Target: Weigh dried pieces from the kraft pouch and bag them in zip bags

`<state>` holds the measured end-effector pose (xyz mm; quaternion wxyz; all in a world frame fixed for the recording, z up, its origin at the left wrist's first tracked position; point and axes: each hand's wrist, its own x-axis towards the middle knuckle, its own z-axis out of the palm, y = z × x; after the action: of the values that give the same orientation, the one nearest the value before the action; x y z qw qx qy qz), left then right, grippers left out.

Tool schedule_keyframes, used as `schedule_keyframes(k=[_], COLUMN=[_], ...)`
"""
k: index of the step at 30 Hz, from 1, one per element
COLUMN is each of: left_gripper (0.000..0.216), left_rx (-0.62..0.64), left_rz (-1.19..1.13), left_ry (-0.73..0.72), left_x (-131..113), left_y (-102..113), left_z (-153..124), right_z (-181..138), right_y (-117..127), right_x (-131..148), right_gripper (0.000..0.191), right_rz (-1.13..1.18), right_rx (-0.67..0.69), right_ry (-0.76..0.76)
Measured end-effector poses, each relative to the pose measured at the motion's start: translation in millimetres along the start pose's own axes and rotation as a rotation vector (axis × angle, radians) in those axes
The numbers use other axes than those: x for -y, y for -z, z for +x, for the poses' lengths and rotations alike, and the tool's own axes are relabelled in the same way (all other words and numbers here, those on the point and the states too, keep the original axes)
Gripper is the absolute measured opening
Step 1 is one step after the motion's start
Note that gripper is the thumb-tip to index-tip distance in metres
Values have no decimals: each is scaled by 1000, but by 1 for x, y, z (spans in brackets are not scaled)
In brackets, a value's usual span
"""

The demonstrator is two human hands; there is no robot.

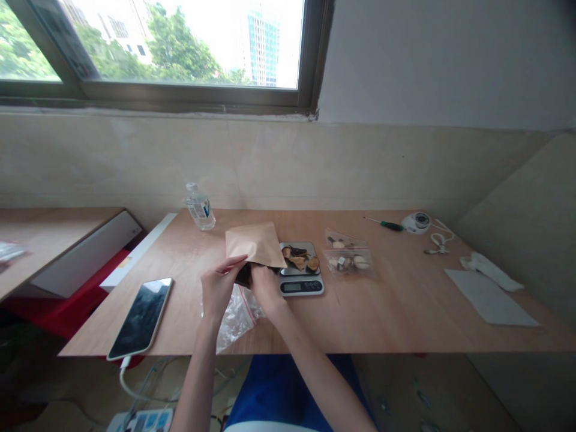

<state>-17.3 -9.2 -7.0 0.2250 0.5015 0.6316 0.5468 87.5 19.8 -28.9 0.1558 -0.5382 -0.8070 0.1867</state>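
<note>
My left hand [219, 287] pinches the lower left edge of a brown paper pouch [254, 243] held up over the table. My right hand [265, 287] is closed at the pouch's lower mouth, where something dark shows between my two hands. A clear zip bag [234, 321] lies crumpled under my wrists. Right beside the pouch stands a small digital scale [300, 284] with dried fruit slices [300, 258] on its pan.
Two clear bags with dried pieces [348, 257] lie right of the scale. A water bottle [200, 207] stands at the back, and a phone [141, 317] on a cable lies at the left front corner. Far right are a screwdriver [385, 224], a tape roll [417, 221] and paper [489, 297].
</note>
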Motion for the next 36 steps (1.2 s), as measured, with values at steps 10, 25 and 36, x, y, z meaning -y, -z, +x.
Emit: schedule_keyframes(k=[10,25,36], left_gripper=[23,23,21], left_rx=[18,6,-191], left_rz=[-19,33,145], left_ry=[40,-6,-107], left_x=[-1,-1,-18], left_y=[-1,-3,-2], left_z=[-3,-5,23], right_z=[-8,-17,-83], right_y=[-2,-20,19], right_x=[-3,-7,-61], right_gripper=[30,25,12], right_rz=[54,295,500], right_rx=[-45,-344,-577], right_ry=[-5,60,246])
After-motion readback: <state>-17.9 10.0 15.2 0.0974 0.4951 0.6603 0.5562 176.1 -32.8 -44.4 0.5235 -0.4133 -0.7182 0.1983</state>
